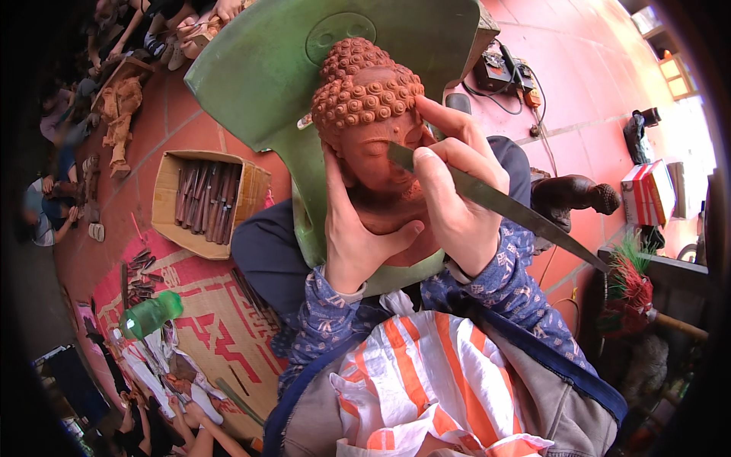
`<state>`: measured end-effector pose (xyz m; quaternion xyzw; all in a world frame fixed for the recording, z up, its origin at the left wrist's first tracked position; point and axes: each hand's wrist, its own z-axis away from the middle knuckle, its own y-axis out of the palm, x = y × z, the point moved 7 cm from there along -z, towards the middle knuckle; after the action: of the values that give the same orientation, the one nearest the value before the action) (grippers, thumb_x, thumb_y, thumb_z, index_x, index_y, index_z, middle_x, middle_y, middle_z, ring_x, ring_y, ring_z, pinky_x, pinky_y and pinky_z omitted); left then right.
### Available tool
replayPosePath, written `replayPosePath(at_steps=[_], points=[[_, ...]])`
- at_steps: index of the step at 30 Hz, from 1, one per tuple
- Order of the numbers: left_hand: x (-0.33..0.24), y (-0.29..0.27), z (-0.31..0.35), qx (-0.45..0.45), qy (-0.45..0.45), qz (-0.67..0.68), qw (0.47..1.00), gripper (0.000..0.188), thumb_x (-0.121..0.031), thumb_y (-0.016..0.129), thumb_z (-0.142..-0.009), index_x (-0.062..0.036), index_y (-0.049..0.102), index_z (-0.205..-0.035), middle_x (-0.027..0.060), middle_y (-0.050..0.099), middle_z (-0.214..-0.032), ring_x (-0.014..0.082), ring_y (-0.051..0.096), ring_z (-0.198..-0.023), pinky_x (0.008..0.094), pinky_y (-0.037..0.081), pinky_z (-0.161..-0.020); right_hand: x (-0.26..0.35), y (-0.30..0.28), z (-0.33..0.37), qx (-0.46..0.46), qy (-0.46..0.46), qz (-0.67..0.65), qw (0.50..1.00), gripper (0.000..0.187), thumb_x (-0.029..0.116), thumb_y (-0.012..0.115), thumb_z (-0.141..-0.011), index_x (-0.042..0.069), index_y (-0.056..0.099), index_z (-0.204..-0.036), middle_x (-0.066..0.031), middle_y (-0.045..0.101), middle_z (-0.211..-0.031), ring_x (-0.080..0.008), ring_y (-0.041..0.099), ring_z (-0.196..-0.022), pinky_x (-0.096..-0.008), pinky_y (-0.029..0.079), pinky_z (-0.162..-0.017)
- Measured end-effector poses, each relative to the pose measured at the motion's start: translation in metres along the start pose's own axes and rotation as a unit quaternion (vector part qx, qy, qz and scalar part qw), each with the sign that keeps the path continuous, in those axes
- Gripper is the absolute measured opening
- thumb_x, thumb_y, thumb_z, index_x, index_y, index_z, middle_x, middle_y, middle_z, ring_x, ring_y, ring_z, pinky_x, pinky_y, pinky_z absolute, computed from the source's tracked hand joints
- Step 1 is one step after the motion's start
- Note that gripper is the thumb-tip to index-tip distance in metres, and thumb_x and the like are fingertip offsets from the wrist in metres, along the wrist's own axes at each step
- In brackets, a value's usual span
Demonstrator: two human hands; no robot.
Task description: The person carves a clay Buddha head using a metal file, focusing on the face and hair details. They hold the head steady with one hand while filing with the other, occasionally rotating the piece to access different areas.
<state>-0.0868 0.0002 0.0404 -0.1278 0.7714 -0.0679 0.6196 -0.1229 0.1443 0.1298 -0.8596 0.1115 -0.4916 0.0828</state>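
Observation:
A reddish-brown carved Buddha bust (368,103) with curled hair stands tilted back on a green plastic chair (251,76), between my knees. My left hand (356,236) holds the bust at its neck and cheek, fingers along the left side and thumb under the chin. In my right hand (464,183) is a long flat grey metal blade (533,221), pinched near its tip. That tip lies against the face beside the nose, and the far end runs out to the lower right. Raised fingers of the right hand touch the bust's temple. Part of the face is hidden by the hand.
At left, a cardboard box (251,194) holds several wooden-handled chisels. Below it are a green bottle (152,314) and loose tools on a mat. A dark figurine (575,196) and a red-and-white box (647,192) stand at right. Other people sit at far left.

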Motion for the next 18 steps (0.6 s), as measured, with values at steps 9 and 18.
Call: replayPosePath(at_steps=[9,18], points=[[0.017,-0.027,-0.035,0.037,-0.028,0.205,0.978,0.121,-0.069,0.068,-0.08,0.0012,0.006,-0.156,0.0228,0.04,-0.147,0.0331,0.044,-0.136,0.0453,0.041,-0.108,-0.028,-0.036,0.023,-0.015,0.046,-0.091,0.995,0.014,0.001,0.059,-0.087,-0.007,0.064,-0.076,-0.0192,0.07,-0.103,-0.0229,0.067,-0.081,-0.0316,0.052,-0.07],[0.057,-0.028,-0.097,0.124,-0.16,0.371,0.906,0.09,-0.069,0.056,-0.089,-0.0029,0.036,-0.148,0.0139,0.046,-0.148,0.0276,0.045,-0.136,0.0447,0.037,-0.114,-0.038,-0.027,0.108,0.305,0.16,-0.179,0.922,0.018,0.008,0.061,-0.092,-0.005,0.066,-0.081,-0.016,0.069,-0.083,-0.0261,0.067,-0.072,-0.0335,0.052,-0.066]])
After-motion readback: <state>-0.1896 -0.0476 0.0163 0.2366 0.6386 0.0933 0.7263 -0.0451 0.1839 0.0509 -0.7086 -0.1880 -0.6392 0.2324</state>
